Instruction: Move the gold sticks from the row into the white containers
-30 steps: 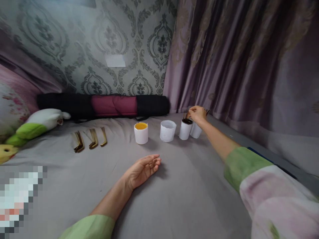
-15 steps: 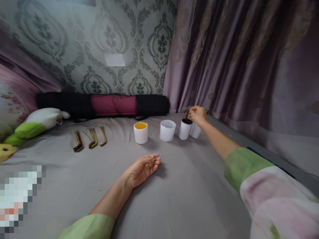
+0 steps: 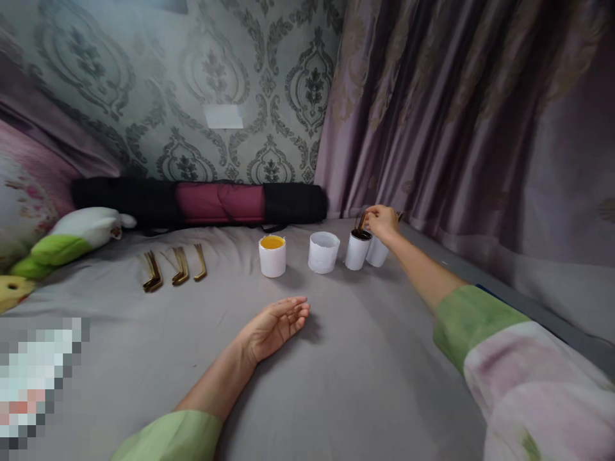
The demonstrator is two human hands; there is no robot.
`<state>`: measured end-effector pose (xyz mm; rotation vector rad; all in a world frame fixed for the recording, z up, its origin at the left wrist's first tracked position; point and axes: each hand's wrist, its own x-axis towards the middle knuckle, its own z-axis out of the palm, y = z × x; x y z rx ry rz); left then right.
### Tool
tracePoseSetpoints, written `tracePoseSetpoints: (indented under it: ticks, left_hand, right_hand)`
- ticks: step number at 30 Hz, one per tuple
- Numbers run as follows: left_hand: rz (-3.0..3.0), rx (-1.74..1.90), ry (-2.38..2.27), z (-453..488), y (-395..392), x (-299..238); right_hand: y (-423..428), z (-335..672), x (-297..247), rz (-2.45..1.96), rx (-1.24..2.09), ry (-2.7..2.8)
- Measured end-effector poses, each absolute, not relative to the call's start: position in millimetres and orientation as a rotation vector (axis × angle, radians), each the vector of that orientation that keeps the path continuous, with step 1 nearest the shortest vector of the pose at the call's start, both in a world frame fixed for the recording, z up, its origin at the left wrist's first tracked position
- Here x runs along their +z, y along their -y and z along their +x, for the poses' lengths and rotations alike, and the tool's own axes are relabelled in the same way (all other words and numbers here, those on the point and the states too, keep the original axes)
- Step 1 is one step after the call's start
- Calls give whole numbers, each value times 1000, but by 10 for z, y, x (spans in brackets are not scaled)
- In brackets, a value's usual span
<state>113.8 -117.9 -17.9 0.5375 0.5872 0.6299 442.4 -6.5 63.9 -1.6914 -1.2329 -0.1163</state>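
Observation:
My right hand (image 3: 383, 222) reaches far forward, its fingers pinched on a thin brown-gold stick (image 3: 362, 221) just above a white cup with a dark inside (image 3: 356, 256). Another white cup (image 3: 377, 255) stands behind, partly hidden by that hand; thin dark tips show beside the wrist. My left hand (image 3: 278, 328) rests on the grey sheet, holding nothing, with its palm turned sideways and fingers loosely bent. Beyond it stand a wider white cup (image 3: 323, 257) and a white cup with an orange-yellow inside (image 3: 272, 261), both upright.
Three groups of bent brass-coloured sticks (image 3: 152, 276) lie on the sheet (image 3: 336, 384) at left. A white and green plush toy (image 3: 72, 237) sits beyond them. A black and maroon roll (image 3: 221, 203) lies along the wall; purple curtains (image 3: 432, 115) hang at right.
The view has shifted very slightly. Both hands and the cups stay practically in place, with the right-hand fingers still pinched over the dark cup.

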Motion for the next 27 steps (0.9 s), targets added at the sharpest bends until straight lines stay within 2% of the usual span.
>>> tracePoseSetpoints:
  ticks: [27]
  left_hand:
    - [521, 642, -535, 1129, 1154, -226]
  right_hand:
    - [353, 4221, 870, -1586, -54, 1091]
